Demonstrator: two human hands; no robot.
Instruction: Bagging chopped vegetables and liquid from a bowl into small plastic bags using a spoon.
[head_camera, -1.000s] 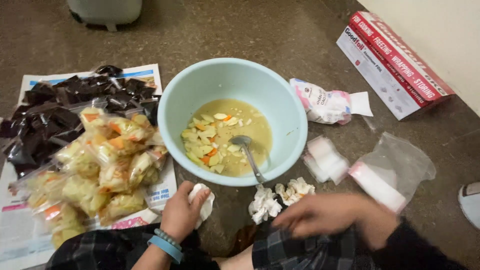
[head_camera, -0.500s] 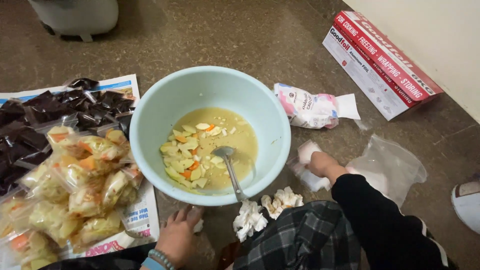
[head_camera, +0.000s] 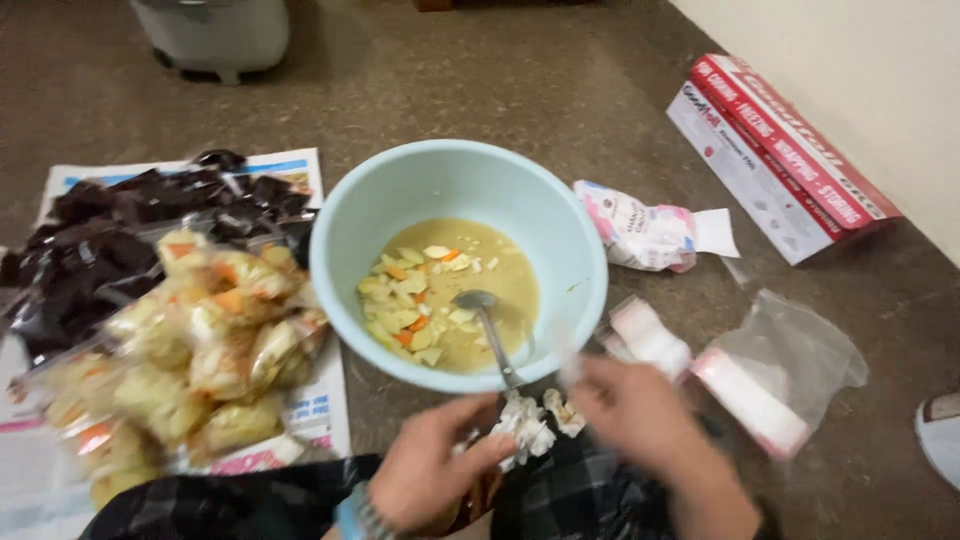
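— Left hand (head_camera: 435, 470)?
— Low in view, fingers curled, fingertips touching the white crumpled paper (head_camera: 525, 430) just to its right. Loosely closed on the edge of it, more pinch than fist.

— Right hand (head_camera: 645, 425)?
— Blurred with motion. Just across the white paper from the left, fingers bent toward it. Open or gripping: cannot tell. Maybe a thin clear film at the fingertips, too smeared to be sure.

— And the paper itself?
— Between the two hands, just below the near rim of the pale blue bowl (head_camera: 350, 230). Bunched and torn-looking, resting on the dark plaid cloth (head_camera: 570, 500) under both wrists.

— Beyond the fingers?
— Bowl directly ahead, holding yellowish liquid with pale and orange chunks. Spoon (head_camera: 490, 335) standing in it, handle leaned on the near rim, probably so as to stay within easy reach of either hand.

— Off to the left hand's side?
— Heap of small clear filled bags (head_camera: 190, 350) on newspaper (head_camera: 300, 165), dark packets (head_camera: 130, 215) farther out. Paper likely there to keep the floor clean.

— To the right hand's side?
— Clear plastic bags with pink-and-white strips (head_camera: 760, 380) near, a crumpled pink-and-white packet (head_camera: 640, 230) beyond, a long red-and-white box (head_camera: 780, 160) well apart by the wall.
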